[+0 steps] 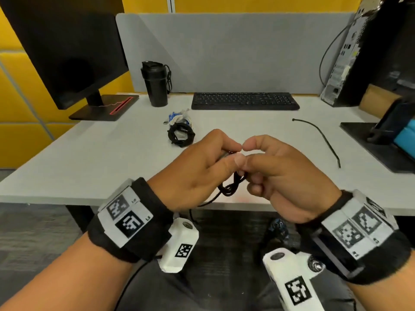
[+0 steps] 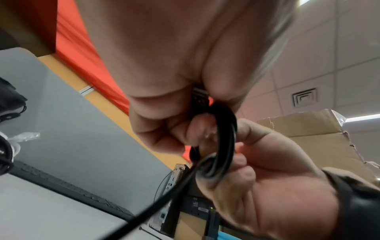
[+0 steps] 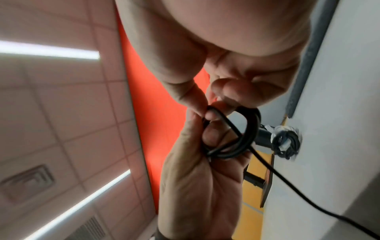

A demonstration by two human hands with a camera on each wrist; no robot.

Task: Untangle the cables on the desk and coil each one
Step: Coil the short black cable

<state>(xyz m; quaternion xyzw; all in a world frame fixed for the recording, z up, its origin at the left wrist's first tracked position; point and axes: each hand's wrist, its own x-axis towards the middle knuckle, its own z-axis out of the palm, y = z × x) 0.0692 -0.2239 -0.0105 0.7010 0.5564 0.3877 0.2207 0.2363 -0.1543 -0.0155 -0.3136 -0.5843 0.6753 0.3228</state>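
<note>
Both hands meet above the desk's (image 1: 112, 158) front edge. My left hand (image 1: 235, 153) pinches a black cable (image 1: 231, 187) near its plug (image 2: 198, 97), thumb against forefinger. My right hand (image 1: 251, 153) grips the small loops of the same cable (image 2: 226, 138), which wrap round its curled fingers (image 2: 244, 162). In the right wrist view the loops (image 3: 242, 142) lie between both hands, and the free tail (image 3: 287, 183) runs down off the desk edge. A coiled black cable (image 1: 180, 133) lies on the desk beyond the hands, next to a white and blue bundle (image 1: 179, 118).
A loose black cable (image 1: 323, 138) lies on the desk at right. A keyboard (image 1: 244, 101) and a black tumbler (image 1: 157, 84) stand at the back, a monitor (image 1: 67, 52) at back left, a computer tower (image 1: 345, 59) and a black stand (image 1: 381, 140) at right.
</note>
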